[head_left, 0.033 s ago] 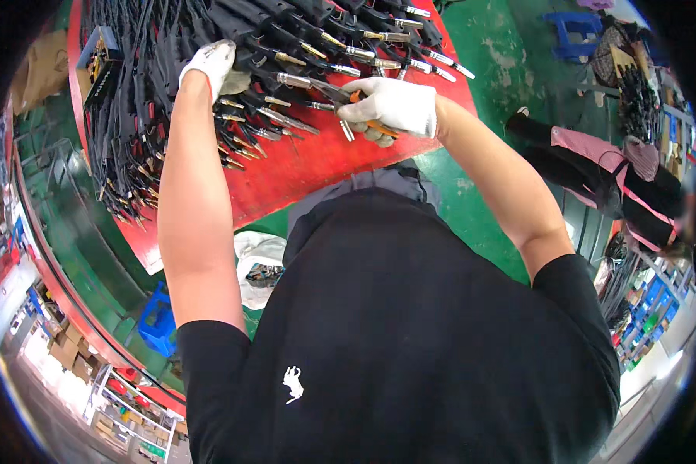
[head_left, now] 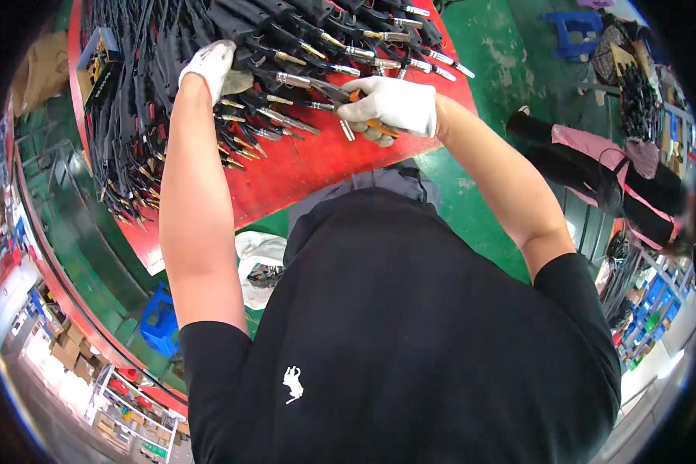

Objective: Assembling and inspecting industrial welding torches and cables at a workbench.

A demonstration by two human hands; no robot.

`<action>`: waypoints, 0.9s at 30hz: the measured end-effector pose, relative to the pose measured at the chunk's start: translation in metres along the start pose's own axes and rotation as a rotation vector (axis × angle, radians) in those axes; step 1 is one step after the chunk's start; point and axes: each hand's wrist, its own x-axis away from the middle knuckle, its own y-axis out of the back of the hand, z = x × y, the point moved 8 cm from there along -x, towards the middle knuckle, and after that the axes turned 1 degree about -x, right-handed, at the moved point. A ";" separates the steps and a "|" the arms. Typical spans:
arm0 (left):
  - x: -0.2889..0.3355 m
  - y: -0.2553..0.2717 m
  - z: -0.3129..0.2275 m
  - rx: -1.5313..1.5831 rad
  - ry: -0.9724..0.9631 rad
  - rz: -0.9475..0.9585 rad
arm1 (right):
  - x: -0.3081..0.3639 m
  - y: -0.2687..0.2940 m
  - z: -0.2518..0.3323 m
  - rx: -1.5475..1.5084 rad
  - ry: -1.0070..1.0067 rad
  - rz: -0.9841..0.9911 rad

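My left hand (head_left: 213,68), in a white work glove, is closed around one of the black handles in the pile; most of its fingers are hidden. From that place a black handle with a silver metal nozzle (head_left: 292,80) points right. My right hand (head_left: 398,107), gloved too, grips orange-handled pliers (head_left: 331,90). Their jaws are at the end of this nozzle; whether they clamp it I cannot tell. Around both hands lie many black cables with handles (head_left: 243,15), looking like welding torches, with brass and silver tips. A short silver tube (head_left: 346,130) shows just below the pliers.
The pile lies on a red table (head_left: 286,178). At its left edge stands a small open box (head_left: 100,62) with little parts. A white bag (head_left: 257,251) is below the near edge. Blue stools (head_left: 160,321) stand on the green floor. A person (head_left: 595,162) in pink and black is at right.
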 end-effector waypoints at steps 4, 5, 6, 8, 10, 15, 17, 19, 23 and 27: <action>0.011 0.016 -0.004 1.049 0.560 -0.112 | 0.000 -0.016 0.000 -0.136 -0.002 0.062; 0.007 0.012 0.003 1.045 0.569 -0.118 | -0.002 -0.024 0.002 -0.130 -0.002 0.072; 0.004 -0.002 0.025 1.084 0.775 -0.157 | -0.003 -0.032 0.006 -0.119 0.025 0.081; 0.005 -0.009 0.027 0.870 1.053 -0.020 | -0.004 -0.044 0.010 -0.108 0.053 0.069; 0.009 0.000 0.019 0.757 1.075 -0.005 | -0.006 -0.053 0.005 -0.062 0.058 0.021; 0.001 0.013 0.012 0.561 1.085 -0.058 | -0.003 -0.066 -0.009 -0.481 0.005 0.013; -0.005 0.016 0.004 0.554 1.074 -0.026 | -0.005 -0.057 -0.018 -0.484 -0.014 0.017; -0.007 0.015 -0.002 0.473 1.074 -0.006 | 0.002 -0.046 -0.016 -0.269 0.059 -0.017; -0.011 0.010 -0.003 0.421 0.994 0.033 | 0.012 -0.048 -0.018 -0.378 -0.011 -0.043; -0.013 0.016 -0.020 0.477 1.087 -0.071 | 0.006 -0.036 -0.035 -0.382 -0.005 0.035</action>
